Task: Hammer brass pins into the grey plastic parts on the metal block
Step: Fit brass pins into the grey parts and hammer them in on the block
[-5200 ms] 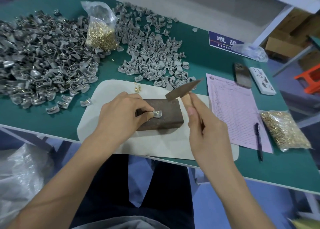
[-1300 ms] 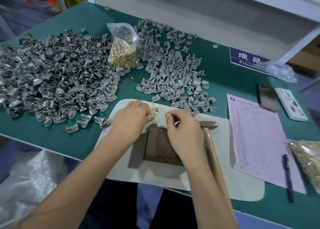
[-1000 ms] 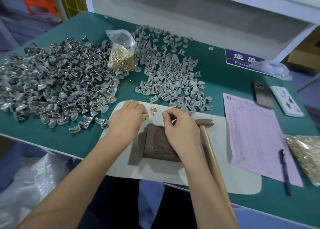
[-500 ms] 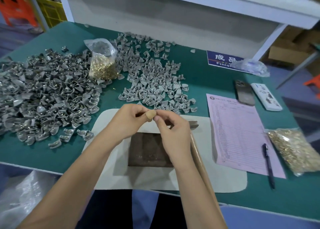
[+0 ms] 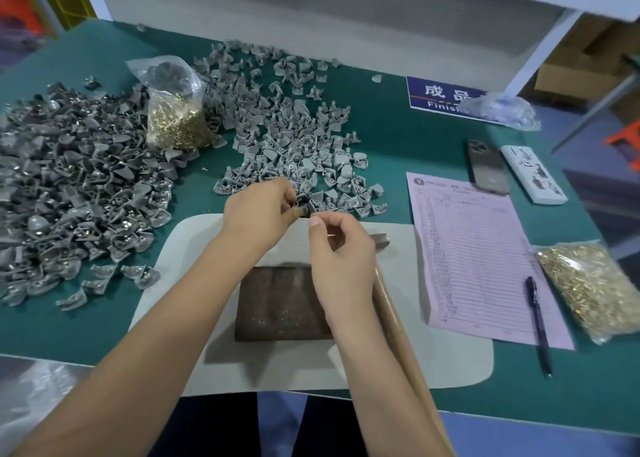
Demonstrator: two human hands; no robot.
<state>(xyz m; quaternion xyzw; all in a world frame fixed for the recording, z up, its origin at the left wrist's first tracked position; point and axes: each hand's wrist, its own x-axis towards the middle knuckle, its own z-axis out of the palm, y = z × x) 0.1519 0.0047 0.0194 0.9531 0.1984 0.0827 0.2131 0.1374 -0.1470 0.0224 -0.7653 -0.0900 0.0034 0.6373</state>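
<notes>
My left hand (image 5: 259, 214) pinches a grey plastic part (image 5: 304, 209) above the far edge of the white mat, and a brass pin (image 5: 296, 202) shows at the part's top. Just right of the part is my right hand (image 5: 341, 252), fingers curled, thumb tip almost touching it, with nothing visible between the fingertips. The brown metal block (image 5: 277, 301) lies bare on the mat below both hands. The hammer (image 5: 381, 240) lies on the mat, its wooden handle running under my right forearm.
A large pile of grey parts (image 5: 69, 193) covers the left of the green table, a smaller pile (image 5: 294, 145) the middle. A bag of brass pins (image 5: 175, 117) stands between them, another bag (image 5: 595, 290) lies right. A pink form (image 5: 474, 249), pen (image 5: 536, 318) and phone (image 5: 486, 169) lie right.
Five seconds ago my left hand held a part on the block while my right held the hammer raised. The hammer now lies on the mat. Both hands picked at the mat and have met around a new part.
</notes>
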